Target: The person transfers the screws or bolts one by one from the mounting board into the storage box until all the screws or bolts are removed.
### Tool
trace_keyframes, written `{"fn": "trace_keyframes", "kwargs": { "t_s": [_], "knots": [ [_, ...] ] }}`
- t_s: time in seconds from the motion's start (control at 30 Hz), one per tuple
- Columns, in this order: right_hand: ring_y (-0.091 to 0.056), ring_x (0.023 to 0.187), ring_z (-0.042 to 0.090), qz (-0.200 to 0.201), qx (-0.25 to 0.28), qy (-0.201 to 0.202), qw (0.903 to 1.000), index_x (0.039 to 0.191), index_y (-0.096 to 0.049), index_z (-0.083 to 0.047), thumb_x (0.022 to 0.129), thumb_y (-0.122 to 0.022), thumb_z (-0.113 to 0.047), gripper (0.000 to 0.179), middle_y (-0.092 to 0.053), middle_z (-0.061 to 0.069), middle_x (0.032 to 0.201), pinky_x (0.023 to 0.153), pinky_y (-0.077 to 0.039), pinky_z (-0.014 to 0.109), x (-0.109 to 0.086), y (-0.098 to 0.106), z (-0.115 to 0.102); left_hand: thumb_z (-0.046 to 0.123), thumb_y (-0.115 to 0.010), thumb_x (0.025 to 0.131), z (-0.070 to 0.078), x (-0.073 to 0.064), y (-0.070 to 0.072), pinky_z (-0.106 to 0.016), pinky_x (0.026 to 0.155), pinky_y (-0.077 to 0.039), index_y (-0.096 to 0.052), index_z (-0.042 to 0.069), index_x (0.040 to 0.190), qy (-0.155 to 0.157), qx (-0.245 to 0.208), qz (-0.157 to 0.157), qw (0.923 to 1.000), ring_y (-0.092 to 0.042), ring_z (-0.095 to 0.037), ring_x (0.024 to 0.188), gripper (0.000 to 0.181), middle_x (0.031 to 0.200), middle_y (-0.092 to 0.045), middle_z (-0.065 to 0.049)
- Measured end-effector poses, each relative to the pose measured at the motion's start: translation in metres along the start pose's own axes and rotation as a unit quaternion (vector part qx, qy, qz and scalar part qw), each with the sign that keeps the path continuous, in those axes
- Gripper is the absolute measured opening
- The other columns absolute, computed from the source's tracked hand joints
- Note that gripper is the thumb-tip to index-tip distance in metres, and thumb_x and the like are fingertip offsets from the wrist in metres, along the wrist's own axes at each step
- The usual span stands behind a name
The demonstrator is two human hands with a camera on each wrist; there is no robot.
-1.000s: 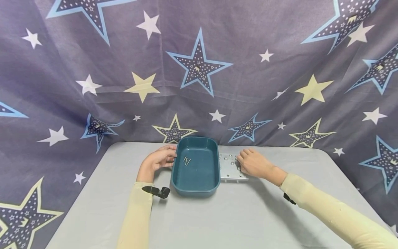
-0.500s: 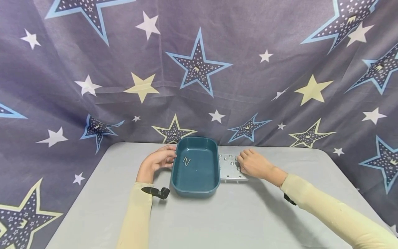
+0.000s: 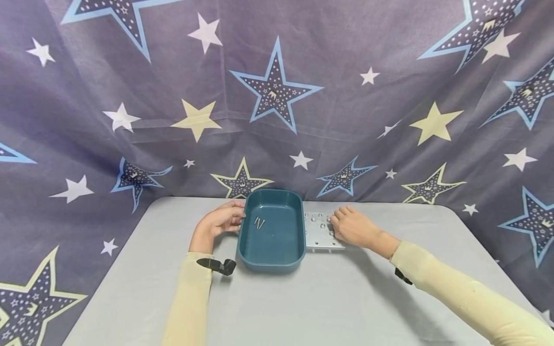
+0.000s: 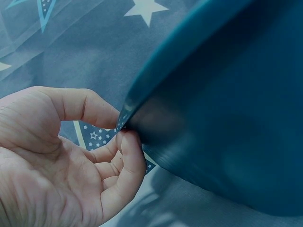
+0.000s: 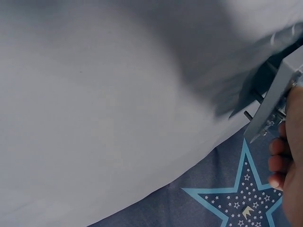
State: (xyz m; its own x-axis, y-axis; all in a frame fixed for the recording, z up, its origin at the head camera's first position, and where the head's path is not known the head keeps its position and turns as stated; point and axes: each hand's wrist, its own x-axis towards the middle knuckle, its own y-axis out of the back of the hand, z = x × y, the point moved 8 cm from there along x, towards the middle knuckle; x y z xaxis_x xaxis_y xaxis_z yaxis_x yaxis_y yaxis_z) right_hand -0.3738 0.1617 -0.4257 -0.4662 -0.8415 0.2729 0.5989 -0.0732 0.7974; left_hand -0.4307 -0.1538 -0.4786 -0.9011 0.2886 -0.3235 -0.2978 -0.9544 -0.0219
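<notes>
My left hand (image 3: 221,221) pinches the side rim of a deep teal tray (image 3: 272,263) between thumb and fingers; the left wrist view shows the fingertips meeting at the tray's edge (image 4: 156,66). A few thin screws (image 3: 259,223) lie inside the tray. Right beside it stands a silver metal plate (image 3: 318,236) with several screws through it, their shanks sticking out underneath. Over the plate's right end, my right hand (image 3: 352,226) curls its fingers around a screw, with the fingertips hidden behind the hand. The right wrist view catches the plate (image 5: 272,106) edge-on beside the curled fingers (image 5: 278,163).
A pale grey cloth covers the table (image 3: 268,307). Behind its far edge hangs a dark star-patterned curtain (image 3: 329,158). Both wrists carry black camera straps (image 3: 218,265).
</notes>
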Motion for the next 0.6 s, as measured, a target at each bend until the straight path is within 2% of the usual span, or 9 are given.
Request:
{"fn": "trace_keyframes", "kwargs": {
  "t_s": [0.3,0.6],
  "knots": [
    [-0.054,0.08,0.024,-0.021,0.011,-0.007,0.9997,0.091,-0.057,-0.006,0.088,-0.069,-0.023,0.021,-0.054,0.006,0.08,0.074,-0.045,0.036,0.0012,-0.0009,0.003,0.001,-0.05,0.093,-0.0001,0.0026,0.0012,-0.023,0.067,-0.053,-0.038,-0.004,0.138,-0.003,0.005,0.0,1.0,-0.059,-0.006,0.071,0.047,0.087,-0.06,0.002],
    [-0.053,0.079,0.023,-0.022,0.01,-0.007,0.9997,0.09,-0.057,-0.007,0.087,-0.069,-0.024,0.021,-0.054,0.005,0.079,0.072,-0.044,0.035,0.0009,0.0002,0.0029,0.001,-0.051,0.092,-0.0024,0.003,0.0013,-0.023,0.068,-0.053,-0.04,-0.002,0.135,-0.003,0.001,-0.002,1.0,-0.06,-0.006,0.072,0.045,0.087,-0.061,0.003]
  ]
}}
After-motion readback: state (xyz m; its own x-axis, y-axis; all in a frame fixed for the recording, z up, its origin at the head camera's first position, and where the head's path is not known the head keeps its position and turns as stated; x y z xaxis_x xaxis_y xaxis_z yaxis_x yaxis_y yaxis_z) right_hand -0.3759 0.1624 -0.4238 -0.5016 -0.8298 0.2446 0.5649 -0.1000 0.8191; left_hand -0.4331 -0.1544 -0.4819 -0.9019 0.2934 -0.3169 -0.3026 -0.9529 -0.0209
